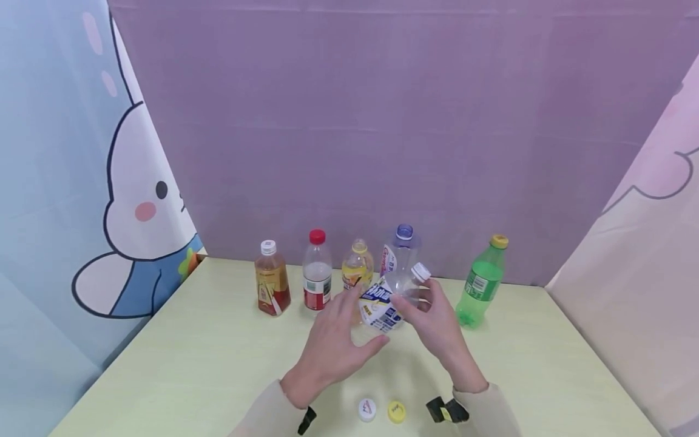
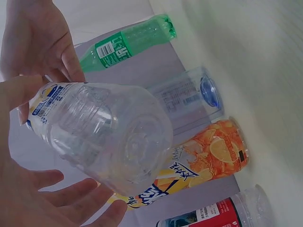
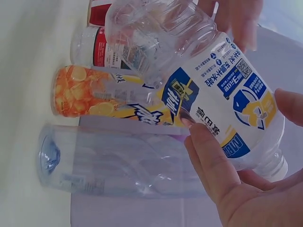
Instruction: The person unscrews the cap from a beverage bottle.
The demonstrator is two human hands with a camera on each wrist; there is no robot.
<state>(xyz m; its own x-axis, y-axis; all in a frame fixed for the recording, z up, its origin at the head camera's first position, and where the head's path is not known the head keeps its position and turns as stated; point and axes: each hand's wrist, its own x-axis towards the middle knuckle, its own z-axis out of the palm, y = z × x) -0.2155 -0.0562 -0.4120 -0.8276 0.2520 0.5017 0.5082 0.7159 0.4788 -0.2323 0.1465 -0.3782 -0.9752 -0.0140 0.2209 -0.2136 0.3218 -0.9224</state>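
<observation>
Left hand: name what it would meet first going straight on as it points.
The left hand would likely meet the orange-patterned bottle standing ahead, though depth is unclear; the tilted clear bottle is close too.

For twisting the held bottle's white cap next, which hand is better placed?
Probably the right hand: it holds the bottle near the white cap, which tilts toward that side. The left hand is nearer the bottle's lower end, so may steady it.

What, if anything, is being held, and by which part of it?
The tilted clear bottle, gripped by the right hand at its upper part, below the white cap.
</observation>
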